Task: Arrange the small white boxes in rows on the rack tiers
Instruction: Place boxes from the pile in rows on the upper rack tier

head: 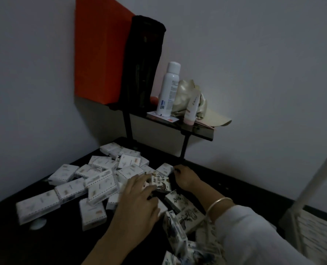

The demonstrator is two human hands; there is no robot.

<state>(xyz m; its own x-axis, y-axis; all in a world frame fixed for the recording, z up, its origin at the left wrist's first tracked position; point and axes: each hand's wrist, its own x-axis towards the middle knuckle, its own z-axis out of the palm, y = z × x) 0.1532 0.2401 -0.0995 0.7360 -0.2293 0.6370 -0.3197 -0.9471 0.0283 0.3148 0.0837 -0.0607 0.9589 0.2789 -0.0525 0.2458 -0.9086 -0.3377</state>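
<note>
The small white cardboard boxes point(101, 180) lie in a loose heap on the black lower tier of the rack point(225, 180). They are spread from its back left corner toward the front edge, overlapping and at odd angles, with no rows formed. They seem to have been tipped out there so that both hands can sort them. A few with inked pictures on their faces point(179, 202) lie nearer the front, by the person's white sleeve point(254, 236).

The left hand point(137, 199) lies palm down across the middle of the heap, its fingers point(139, 180) straight and slightly apart, probably to steady the boxes or slide them. Its fingertips and thumb reach one small white box with a dark printed picture point(161, 183), tilted up just beyond them. The right hand point(186, 178), with a gold bangle point(219, 204) on its wrist, is right at that box's other side with its back to the camera. Its fingers curl away out of sight, so I cannot tell whether they grip the box.

The black upper tier point(197, 131) carries a tall orange rectangular box point(97, 50), a black cylindrical bag point(141, 64), a white spray bottle point(168, 88) and a cream cap point(214, 117). That leaves little room there for rows.
</note>
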